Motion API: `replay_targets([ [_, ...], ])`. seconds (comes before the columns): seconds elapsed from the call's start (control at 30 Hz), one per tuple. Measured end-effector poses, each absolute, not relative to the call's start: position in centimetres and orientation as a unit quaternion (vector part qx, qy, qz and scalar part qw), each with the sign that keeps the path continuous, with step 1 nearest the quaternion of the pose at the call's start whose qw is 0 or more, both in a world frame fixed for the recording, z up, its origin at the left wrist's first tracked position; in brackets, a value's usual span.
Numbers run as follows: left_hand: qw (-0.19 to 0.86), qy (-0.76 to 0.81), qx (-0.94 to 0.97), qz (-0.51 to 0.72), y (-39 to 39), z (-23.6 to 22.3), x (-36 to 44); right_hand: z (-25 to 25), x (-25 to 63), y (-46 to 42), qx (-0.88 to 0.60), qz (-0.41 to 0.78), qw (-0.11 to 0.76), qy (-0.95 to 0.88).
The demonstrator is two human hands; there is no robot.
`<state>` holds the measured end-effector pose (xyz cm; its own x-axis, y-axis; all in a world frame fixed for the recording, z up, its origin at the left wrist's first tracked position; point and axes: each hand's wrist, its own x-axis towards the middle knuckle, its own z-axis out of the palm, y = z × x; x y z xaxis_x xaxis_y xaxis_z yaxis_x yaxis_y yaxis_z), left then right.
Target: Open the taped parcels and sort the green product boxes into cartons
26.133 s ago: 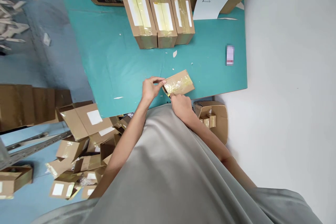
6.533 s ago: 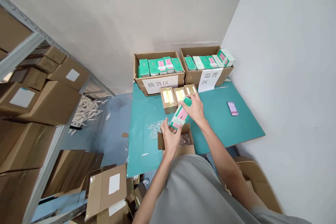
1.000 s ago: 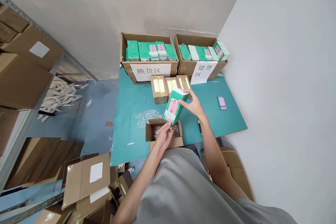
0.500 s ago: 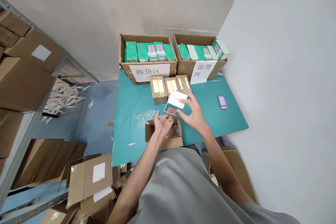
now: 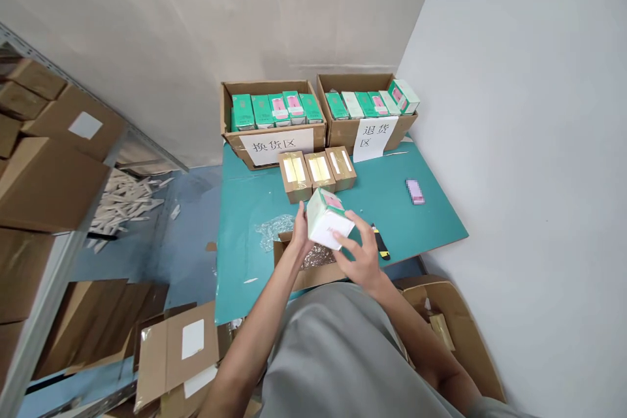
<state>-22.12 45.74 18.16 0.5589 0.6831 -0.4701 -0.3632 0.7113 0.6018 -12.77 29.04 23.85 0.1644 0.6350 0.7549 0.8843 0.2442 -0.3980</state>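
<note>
I hold a green and pink product box in both hands, its white end turned toward me. My left hand grips its left side. My right hand wraps round its near right corner. Just below the box sits an opened brown carton with plastic wrap inside, on the teal mat.
Three taped small cartons stand mid-mat. Behind them are two labelled cardboard boxes filled with green packs. A utility knife lies right of my hands, a phone farther right, bubble wrap left. Shelving and loose cartons crowd the left.
Since a second ago I have turned the product box over between my hands, so its white end faces me, and lowered it closer to my body above the open carton.
</note>
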Motion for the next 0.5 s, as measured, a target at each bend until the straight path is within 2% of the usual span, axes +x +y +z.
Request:
replay_targets([
  [0.13, 0.807, 0.425, 0.252, 0.323, 44.0, 16.8, -23.7, 25.4, -10.8, 30.5, -0.635, -0.127, 0.516, -0.561],
  [0.3, 0.780, 0.402, 0.384, 0.288, 41.9, 16.6, -26.1, 26.1, -8.3, 32.0, -0.658, -0.072, 0.562, -0.495],
  [0.5, 0.671, 0.410, 0.488, 0.379, 42.1, 18.5, -27.5, 25.8, -4.7, 33.3, -0.709, 0.011, 0.588, -0.389],
])
